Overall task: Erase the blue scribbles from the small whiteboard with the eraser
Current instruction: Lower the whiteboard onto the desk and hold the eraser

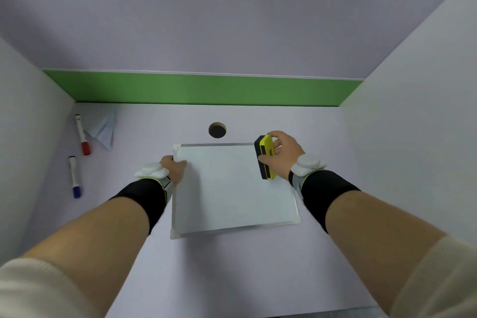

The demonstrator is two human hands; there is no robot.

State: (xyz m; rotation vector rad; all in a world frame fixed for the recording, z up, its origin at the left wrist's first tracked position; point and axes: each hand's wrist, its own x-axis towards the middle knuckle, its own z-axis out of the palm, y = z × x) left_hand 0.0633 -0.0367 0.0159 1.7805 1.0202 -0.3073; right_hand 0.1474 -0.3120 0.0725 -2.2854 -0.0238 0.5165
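Observation:
The small whiteboard [232, 188] lies flat in the middle of the desk, its surface plain white with no blue marks showing. My left hand [174, 168] grips its left edge near the far corner, thumb resting on the board. My right hand [282, 155] holds the yellow-and-black eraser [265, 156] at the board's far right corner, tilted so its black felt side faces left and down onto the board's right edge.
A red-capped marker [82, 134] and a blue-capped marker [74, 177] lie at the left of the desk [232, 266], beside a crumpled white tissue [103, 128]. A round cable hole [217, 129] sits just beyond the board. White side walls and a green back strip enclose the desk.

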